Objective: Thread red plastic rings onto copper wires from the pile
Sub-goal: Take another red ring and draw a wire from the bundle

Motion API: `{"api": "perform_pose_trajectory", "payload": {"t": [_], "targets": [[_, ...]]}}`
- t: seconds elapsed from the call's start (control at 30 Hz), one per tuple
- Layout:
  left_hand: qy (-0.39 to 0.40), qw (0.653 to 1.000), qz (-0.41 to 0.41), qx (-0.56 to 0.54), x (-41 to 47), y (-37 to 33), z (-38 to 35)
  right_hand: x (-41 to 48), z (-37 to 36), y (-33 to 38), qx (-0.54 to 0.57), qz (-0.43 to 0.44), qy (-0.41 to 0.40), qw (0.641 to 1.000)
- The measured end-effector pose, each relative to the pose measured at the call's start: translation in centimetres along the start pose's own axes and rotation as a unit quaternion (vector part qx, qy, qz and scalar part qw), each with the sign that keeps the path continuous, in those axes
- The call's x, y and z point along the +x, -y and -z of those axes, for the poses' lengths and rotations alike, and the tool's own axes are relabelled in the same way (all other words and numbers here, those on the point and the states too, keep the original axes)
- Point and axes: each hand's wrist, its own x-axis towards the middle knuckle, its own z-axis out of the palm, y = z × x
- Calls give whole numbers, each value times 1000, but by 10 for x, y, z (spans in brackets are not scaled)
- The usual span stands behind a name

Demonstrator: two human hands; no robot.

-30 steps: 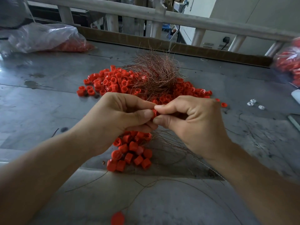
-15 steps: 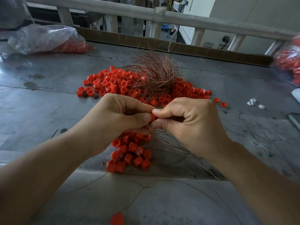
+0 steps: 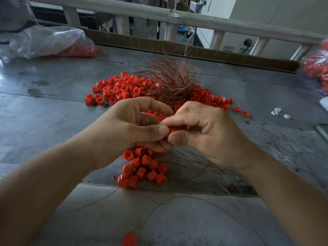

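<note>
- Red plastic ring [image 3: 174, 129] sits pinched between both hands, just above the table; it looks light, rigid and slick, so I'd hold it by the outer wall and keep the bore free.
- Left hand [image 3: 127, 128] closes thumb and forefinger on it; right hand [image 3: 211, 137] pinches the other side. Whether a wire end is in there, I cannot tell.
- Copper wires [image 3: 170, 82] look thin, springy, easily kinked; best gripped near the tip.
- Below the hands lies a cluster of rings [image 3: 143, 167], seemingly threaded; the loose pile [image 3: 124, 87] spreads beyond, on the grey table [image 3: 53, 112].
</note>
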Motion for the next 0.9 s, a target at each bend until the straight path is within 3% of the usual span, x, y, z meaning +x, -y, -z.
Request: {"api": "perform_pose_trajectory", "payload": {"t": [0.2, 0.43, 0.9], "targets": [[-6, 996, -72, 44, -1, -1, -8, 0, 1, 3, -89, 41, -28, 995], [-2, 988, -137, 67, -5, 1, -14, -5, -3, 10, -96, 56, -52, 992], [-10, 996, -87, 17, -3, -8, -4, -3, -3, 11, 0, 25, -51, 998]]}}
